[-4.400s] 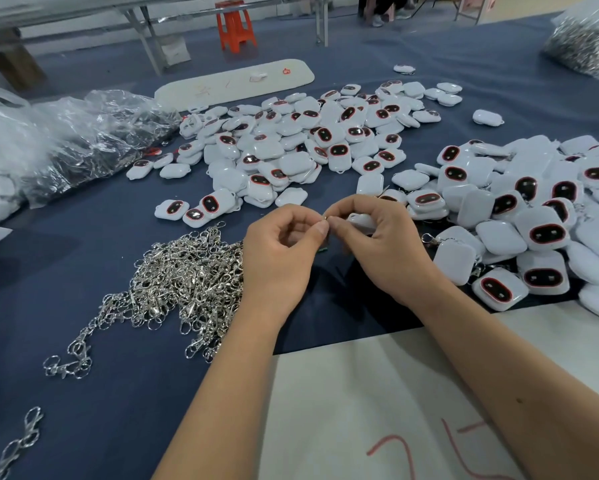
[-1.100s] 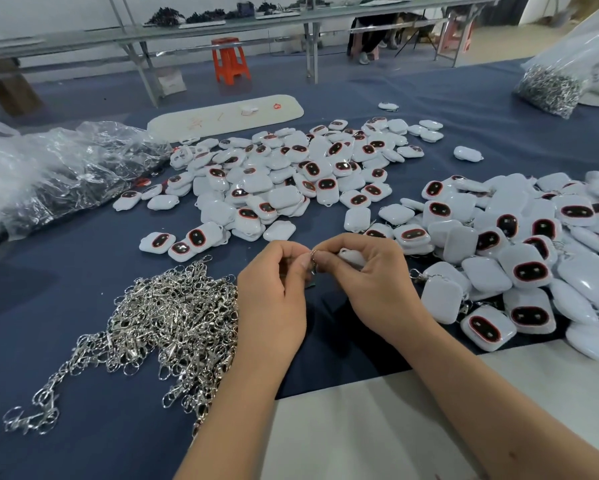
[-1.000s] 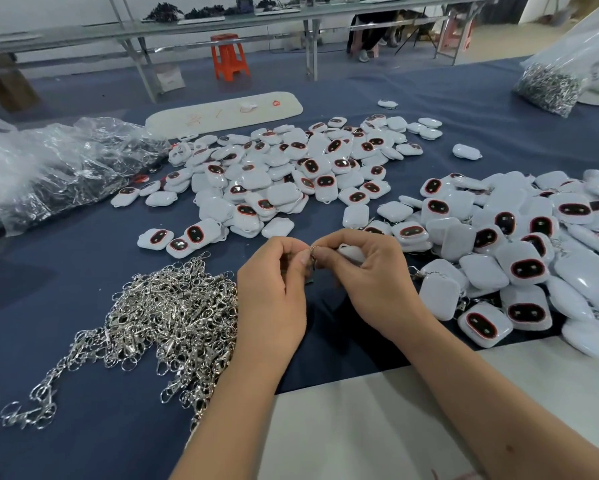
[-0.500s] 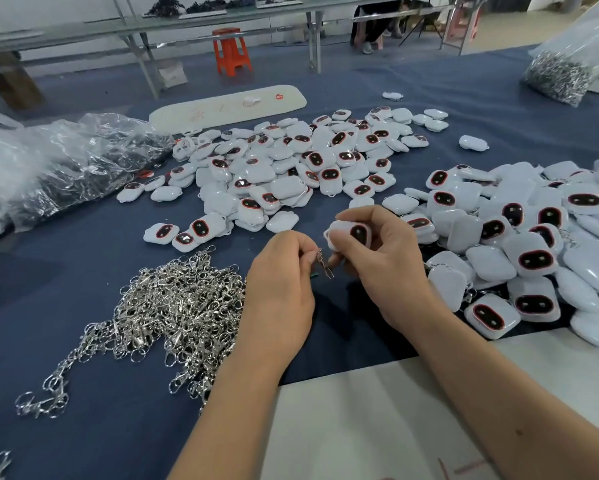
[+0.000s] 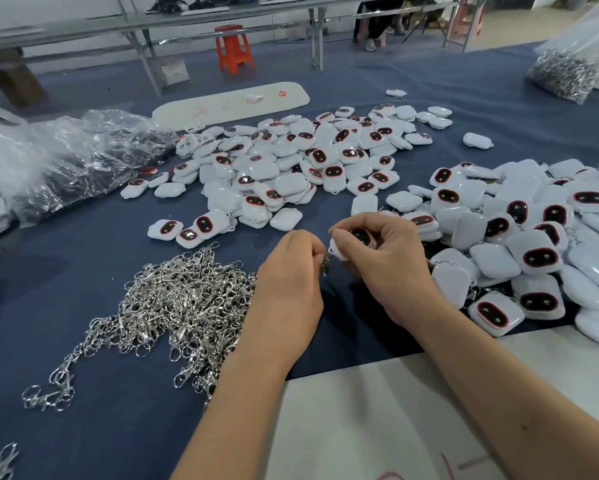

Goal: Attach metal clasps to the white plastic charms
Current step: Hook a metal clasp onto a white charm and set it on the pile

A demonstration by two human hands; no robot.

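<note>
Head view: a white charm (image 5: 355,239) is held in the curled fingers of the right hand (image 5: 391,268), above the blue table cloth (image 5: 83,258). A small metal clasp (image 5: 325,265) is pinched by the left hand (image 5: 289,282), just beside the charm's lower corner. A clasp pile (image 5: 183,299) is seen left of the hands.

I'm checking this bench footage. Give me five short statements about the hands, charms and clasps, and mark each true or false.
1. The right hand holds a white charm. True.
2. The left hand lies flat and empty on the cloth. False: its fingers pinch a small metal clasp.
3. The loose clasp pile lies left of the hands. True.
4. The orange stool stands on the table. False: it stands on the floor beyond.
5. All charms lie face up. False: many show plain white backs.
</note>
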